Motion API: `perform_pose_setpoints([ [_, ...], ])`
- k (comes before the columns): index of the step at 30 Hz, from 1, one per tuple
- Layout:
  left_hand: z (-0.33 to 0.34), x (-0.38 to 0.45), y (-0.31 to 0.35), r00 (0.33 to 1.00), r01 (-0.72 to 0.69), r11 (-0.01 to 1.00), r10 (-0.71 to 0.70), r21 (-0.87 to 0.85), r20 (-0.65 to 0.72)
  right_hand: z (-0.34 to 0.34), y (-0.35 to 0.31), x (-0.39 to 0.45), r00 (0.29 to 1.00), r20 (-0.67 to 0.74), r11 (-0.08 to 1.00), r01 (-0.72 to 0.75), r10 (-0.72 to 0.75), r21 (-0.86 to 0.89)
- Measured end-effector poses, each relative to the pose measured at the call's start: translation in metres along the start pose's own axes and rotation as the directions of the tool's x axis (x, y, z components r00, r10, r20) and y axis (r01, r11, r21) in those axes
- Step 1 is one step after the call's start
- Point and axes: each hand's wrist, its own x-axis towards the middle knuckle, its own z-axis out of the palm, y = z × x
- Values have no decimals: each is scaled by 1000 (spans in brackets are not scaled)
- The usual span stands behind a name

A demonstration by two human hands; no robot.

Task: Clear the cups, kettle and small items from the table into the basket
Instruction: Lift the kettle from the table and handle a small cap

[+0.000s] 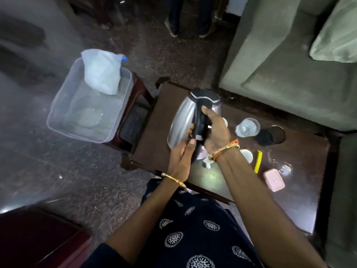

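I see both my arms reaching forward and down, bare to the elbow. My right hand point(213, 130) is curled tight around the black handle of the kettle point(180, 120), fingers wrapped over it, thumb side up, wrist bent slightly inward with a beaded orange band on it. My left hand point(181, 155) lies flat with fingers straight, palm pressed to the lower end of the handle and the steel side. A thin gold bangle circles the left wrist.
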Motion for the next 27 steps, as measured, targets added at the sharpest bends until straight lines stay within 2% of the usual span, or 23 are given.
perform_pose_setpoints([
  [3,-44,5,9,985,-148,974,161,170,-64,57,7,4,989,150,994,15,1,-109],
  [7,-111,24,17,940,-121,955,198,271,-276,132,18,12,951,307,940,79,28,-331],
  [10,-171,40,18,901,-62,955,178,290,-397,191,32,24,921,369,851,89,128,-517],
  [12,-207,53,17,880,-10,946,163,325,-446,225,43,36,911,370,770,102,181,-630],
  [17,-280,83,2,834,88,934,122,347,-539,293,81,75,901,337,675,70,273,-734],
  [21,-316,98,-16,773,141,938,96,316,-627,329,112,102,901,315,656,46,300,-754],
  [27,-352,94,-46,751,174,924,99,340,-653,349,147,120,878,292,637,-19,379,-771],
])
